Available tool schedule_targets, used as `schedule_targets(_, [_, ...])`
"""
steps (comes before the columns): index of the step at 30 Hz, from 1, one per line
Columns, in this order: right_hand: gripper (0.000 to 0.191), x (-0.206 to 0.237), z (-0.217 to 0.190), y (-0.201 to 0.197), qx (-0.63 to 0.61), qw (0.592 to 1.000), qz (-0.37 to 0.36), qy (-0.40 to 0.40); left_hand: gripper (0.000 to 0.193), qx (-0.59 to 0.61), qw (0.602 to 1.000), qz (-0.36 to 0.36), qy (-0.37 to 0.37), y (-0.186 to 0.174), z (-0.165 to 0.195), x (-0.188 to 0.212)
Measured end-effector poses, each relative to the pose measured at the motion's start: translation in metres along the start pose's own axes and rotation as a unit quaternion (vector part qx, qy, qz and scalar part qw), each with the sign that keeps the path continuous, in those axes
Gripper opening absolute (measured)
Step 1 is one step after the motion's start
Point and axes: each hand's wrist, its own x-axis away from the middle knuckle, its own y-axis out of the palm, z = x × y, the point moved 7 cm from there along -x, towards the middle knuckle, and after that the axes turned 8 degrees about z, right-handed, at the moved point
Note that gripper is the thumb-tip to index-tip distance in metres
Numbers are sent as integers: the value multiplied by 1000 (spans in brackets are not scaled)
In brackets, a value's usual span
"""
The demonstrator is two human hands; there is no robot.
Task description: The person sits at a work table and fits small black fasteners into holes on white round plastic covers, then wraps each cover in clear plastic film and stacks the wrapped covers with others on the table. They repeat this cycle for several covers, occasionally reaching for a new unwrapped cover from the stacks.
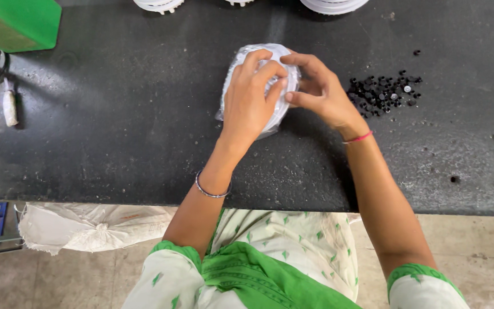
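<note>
A round white plastic part wrapped in a clear plastic bag (241, 63) lies on the black worktop (115, 126). My left hand (250, 100) lies over its top, fingers curled onto the wrapped part. At the part's right edge my right hand (321, 91) pinches it with fingertips and thumb. Both hands cover most of the part, so only its upper and left edges show. A metal bangle circles my left wrist and a red thread my right.
A heap of several small black pieces (384, 91) lies just right of my right hand. White round parts (333, 4) line the far edge. A green box (15, 23) sits at the far left, a tied white sack (92, 226) on the floor.
</note>
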Motion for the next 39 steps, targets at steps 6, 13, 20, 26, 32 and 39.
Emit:
schedule_targets(6, [77, -2, 0, 3, -90, 996, -20, 1, 10, 26, 997, 68, -30, -11, -2, -15])
schedule_targets(13, [92, 5, -16, 9, 25, 995, -30, -88, 11, 59, 988, 116, -80, -16, -23, -29])
schedule_targets(20, [62, 2, -17, -5, 84, 982, 43, -165, 13, 120, 986, 72, -88, -6, -20, -25])
schedule_targets(26, [39, 2, -7, -12, 30, 984, 113, -132, 31, 139, 990, -36, -15, -18, -1, -9])
schedule_targets(32, [13, 7, -11, -6, 47, 973, 143, -176, 25, 110, 993, -19, -45, -22, 3, -11])
schedule_targets(39, [6, 8, -13, -9, 57, 972, 147, -172, 18, 43, 999, -2, -20, -16, 19, -10])
